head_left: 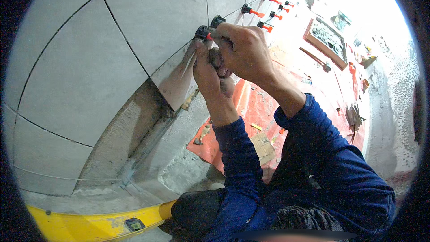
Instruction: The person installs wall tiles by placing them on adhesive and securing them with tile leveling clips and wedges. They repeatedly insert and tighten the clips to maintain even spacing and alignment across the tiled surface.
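Observation:
Both of my hands meet at a black, round tile leveler (202, 32) with a red handle, set in the joint at the edge of a large grey wall tile (156, 9). My right hand (246, 49) is closed, its fingers pinching at the leveler's red handle. Just below, my left hand (207, 71) has its thumb raised to the black cap and its other fingers curled; what they hold, if anything, is hidden. Another black leveler cap (217, 20) shows behind my right knuckles. Farther along stand several levelers with orange-red handles, among them a nearer one (253, 11).
A yellow spirit level (89, 226) lies at the lower left. On the right are a wooden-sided tray (326, 54) of grey mortar, a hammer (320, 60) and some thin offcuts (354, 116). A red sheet (204, 145) and cardboard piece (262, 149) cover part of the floor.

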`<act>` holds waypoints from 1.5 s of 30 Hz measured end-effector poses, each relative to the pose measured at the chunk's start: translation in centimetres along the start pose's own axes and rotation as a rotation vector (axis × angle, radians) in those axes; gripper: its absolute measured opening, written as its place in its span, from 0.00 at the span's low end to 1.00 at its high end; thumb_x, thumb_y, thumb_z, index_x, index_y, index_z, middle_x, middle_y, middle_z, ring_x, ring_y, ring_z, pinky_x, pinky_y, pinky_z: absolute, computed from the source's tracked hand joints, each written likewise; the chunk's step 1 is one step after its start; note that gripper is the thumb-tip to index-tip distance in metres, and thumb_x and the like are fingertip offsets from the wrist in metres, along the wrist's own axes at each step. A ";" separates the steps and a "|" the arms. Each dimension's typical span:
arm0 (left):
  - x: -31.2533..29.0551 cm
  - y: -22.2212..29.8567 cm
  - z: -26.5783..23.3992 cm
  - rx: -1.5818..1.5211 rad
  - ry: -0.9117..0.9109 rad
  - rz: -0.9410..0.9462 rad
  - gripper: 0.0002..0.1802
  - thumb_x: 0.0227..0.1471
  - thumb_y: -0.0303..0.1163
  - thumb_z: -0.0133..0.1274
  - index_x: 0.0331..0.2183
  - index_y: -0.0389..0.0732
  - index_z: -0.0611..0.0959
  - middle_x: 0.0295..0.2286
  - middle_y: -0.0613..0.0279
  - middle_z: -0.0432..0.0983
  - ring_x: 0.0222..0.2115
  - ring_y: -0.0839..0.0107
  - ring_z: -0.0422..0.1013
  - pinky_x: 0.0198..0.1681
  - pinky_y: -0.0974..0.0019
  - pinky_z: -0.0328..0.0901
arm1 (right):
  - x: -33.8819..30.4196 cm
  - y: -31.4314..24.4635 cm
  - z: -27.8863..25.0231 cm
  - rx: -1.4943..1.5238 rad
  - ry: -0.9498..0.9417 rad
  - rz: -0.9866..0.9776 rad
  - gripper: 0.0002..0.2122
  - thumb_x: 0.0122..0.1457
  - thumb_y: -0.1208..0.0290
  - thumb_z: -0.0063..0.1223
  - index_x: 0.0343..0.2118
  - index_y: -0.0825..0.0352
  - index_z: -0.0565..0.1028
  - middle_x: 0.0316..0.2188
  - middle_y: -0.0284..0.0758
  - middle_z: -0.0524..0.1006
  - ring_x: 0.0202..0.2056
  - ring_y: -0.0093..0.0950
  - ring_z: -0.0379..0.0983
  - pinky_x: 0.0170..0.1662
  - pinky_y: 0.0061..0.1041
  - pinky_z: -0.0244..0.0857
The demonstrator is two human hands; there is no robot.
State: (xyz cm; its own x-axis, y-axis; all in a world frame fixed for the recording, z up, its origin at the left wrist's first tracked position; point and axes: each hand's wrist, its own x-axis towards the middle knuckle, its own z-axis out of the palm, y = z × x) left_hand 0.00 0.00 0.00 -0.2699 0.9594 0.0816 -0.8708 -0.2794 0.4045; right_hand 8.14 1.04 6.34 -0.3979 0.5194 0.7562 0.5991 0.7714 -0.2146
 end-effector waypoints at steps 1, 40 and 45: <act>0.1 -0.2 0.0 -0.033 -0.015 -0.014 0.25 0.60 0.46 0.42 0.51 0.38 0.72 0.48 0.54 0.72 0.48 0.64 0.70 0.53 0.58 0.64 | 0.0 0.2 -0.1 0.013 0.003 -0.004 0.04 0.50 0.76 0.53 0.29 0.68 0.77 0.19 0.42 0.76 0.23 0.35 0.78 0.27 0.31 0.70; 0.7 -0.7 0.6 -0.340 -0.064 -0.041 0.13 0.58 0.41 0.49 0.36 0.42 0.80 0.32 0.56 0.78 0.33 0.69 0.77 0.38 0.63 0.74 | -0.4 0.3 0.8 0.010 0.052 -0.081 0.02 0.51 0.75 0.52 0.26 0.68 0.74 0.19 0.43 0.74 0.22 0.40 0.75 0.24 0.33 0.68; 0.6 -1.3 1.0 -0.401 0.041 -0.071 0.12 0.58 0.42 0.50 0.32 0.43 0.79 0.22 0.67 0.74 0.26 0.74 0.74 0.32 0.67 0.73 | -0.3 0.3 0.9 -0.013 0.065 -0.094 0.03 0.52 0.75 0.52 0.26 0.68 0.75 0.19 0.43 0.74 0.22 0.40 0.75 0.24 0.33 0.67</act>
State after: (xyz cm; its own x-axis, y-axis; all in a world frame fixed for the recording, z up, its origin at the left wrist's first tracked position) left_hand 1.41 0.96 0.47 -0.2126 0.9768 0.0268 -0.9768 -0.2131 0.0195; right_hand 7.83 1.46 5.53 -0.4074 0.4194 0.8113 0.5703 0.8107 -0.1327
